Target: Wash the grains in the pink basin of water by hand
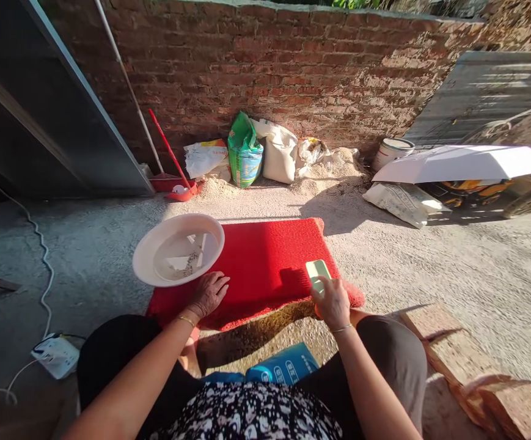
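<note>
A red towel-like cloth (265, 263) covers a low surface before my knees. On its left side stands a wide white plastic basin (143, 260), with small dark bits and pale reflections in its bottom. My left hand (211, 293) lies on the cloth just below the basin's near rim, fingers apart and holding nothing. At the cloth's right side, my right hand (333, 302) has its fingers closed on the lower end of a pale green, round-cornered rectangular object (318, 271), whose exact kind I cannot make out. Something orange (318, 311) shows partly under this hand.
Bricks (467, 354) lie at the right. A power strip (57, 354) with cables is on the floor at left. Sacks (280, 153), a red dustpan (183, 192) and a bucket (391, 153) stand along the brick wall. A white umbrella (467, 164) is at far right.
</note>
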A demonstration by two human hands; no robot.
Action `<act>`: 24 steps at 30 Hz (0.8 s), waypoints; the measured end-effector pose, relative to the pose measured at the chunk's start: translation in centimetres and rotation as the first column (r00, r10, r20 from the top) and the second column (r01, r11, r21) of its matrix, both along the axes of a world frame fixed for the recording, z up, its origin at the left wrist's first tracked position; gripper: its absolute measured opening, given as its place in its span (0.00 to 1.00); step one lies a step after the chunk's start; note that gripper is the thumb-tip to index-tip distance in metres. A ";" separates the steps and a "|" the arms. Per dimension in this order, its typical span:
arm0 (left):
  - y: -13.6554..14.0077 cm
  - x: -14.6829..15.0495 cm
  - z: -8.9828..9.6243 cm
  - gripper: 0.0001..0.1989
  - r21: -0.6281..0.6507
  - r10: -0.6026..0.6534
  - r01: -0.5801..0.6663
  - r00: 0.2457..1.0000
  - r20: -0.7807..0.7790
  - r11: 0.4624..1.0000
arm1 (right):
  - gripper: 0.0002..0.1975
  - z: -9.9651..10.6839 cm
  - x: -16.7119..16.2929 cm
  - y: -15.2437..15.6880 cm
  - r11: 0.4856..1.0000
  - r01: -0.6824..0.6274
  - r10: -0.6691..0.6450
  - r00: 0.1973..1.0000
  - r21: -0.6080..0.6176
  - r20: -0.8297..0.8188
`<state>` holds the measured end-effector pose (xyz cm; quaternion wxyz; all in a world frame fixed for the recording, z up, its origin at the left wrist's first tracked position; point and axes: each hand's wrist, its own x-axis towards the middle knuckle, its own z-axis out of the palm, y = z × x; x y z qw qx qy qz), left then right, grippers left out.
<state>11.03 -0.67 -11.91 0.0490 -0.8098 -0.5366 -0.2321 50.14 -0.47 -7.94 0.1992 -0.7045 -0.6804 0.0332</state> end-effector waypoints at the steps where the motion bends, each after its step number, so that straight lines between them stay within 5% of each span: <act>1: 0.0 0.0 0.0 0.14 -0.001 0.000 0.000 1.000 -0.002 1.000 | 0.18 -0.4 -2.4 -0.9 0.989 -0.144 0.144 0.989 0.021 0.016; 4: 0.0 -0.2 0.0 0.14 -0.001 0.001 -0.001 1.000 -0.007 1.000 | 0.19 -1.5 -7.9 -3.5 0.898 -0.437 0.434 0.899 0.043 0.062; 8: 0.1 -0.2 -0.1 0.14 -0.008 0.007 -0.007 1.000 0.000 1.000 | 0.20 -1.9 -8.6 -4.1 0.874 -0.485 0.484 0.872 0.002 0.078; 16: 0.2 -0.2 -0.3 0.14 0.012 -0.011 0.011 1.000 0.016 1.000 | 0.20 -0.8 1.3 -2.3 0.988 -0.060 0.078 0.990 -0.142 0.118; 19: 0.1 -0.2 -0.1 0.14 0.000 -0.016 0.016 1.000 0.025 1.000 | 0.22 -0.4 4.7 -2.5 0.960 0.172 -0.145 0.981 -0.221 0.131; 22: 0.1 -0.2 0.0 0.14 -0.024 -0.006 0.007 1.000 0.028 1.000 | 0.24 -0.1 7.2 -2.5 0.879 0.395 -0.376 0.919 -0.266 0.121; 24: 0.1 -0.2 0.1 0.14 -0.032 -0.001 0.002 1.000 0.024 0.999 | 0.24 -0.3 7.6 -2.3 0.867 0.437 -0.429 0.899 -0.238 0.087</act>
